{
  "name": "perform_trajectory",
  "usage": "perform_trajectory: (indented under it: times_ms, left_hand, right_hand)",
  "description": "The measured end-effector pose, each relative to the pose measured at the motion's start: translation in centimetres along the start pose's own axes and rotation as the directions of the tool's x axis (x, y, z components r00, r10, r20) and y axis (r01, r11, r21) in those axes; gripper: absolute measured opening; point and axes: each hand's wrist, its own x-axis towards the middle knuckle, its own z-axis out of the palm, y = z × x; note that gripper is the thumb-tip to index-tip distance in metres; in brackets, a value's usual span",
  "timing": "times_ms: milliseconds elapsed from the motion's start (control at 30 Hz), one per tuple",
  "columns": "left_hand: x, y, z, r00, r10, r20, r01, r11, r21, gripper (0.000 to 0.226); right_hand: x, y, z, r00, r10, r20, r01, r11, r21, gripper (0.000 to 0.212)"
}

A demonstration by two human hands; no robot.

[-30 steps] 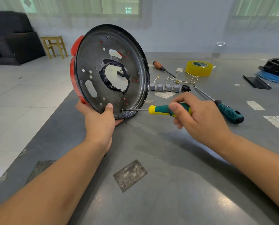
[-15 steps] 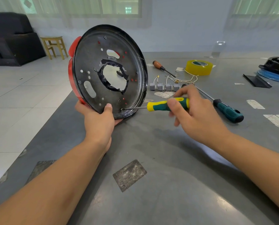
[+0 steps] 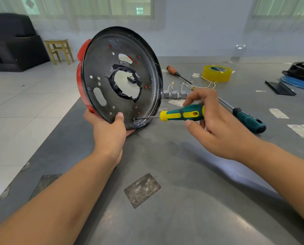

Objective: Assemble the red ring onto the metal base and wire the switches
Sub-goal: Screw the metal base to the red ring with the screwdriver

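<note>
Right hand [image 3: 218,124] fingers looser on screwdriver [image 3: 182,114]

I take this for a makeshift workshop — scuffed grey counter [image 3: 183,200], spare screwdrivers [image 3: 248,119], yellow tape roll [image 3: 217,73], tiled floor [image 3: 24,106], wooden stool [image 3: 58,50], black sofa [image 3: 11,43] behind.

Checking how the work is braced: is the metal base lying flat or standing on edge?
On edge: the metal base stands tilted, its lower rim on the table, steadied by the left hand.

Bright window daylight, soft glare on table [image 3: 183,218], wide-angle edge distortion.
</note>
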Motion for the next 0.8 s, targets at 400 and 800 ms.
perform_trajectory:
  times_ms: [400,800]
  left_hand:
    - [0.0,0.1,0.0,1.000,-0.012,0.026,0.013,1.000,-0.026,0.051]
    - [-0.2,0.3,0.0,0.999,-0.028,0.036,0.029,1.000,-0.009,0.051]
  right_hand:
    - [0.1,0.4,0.2,0.998,-0.035,-0.047,0.037,0.998,0.054,0.040]
    - [0.0,0.2,-0.2,0.997,-0.060,-0.057,0.063,0.997,0.047,0.028]
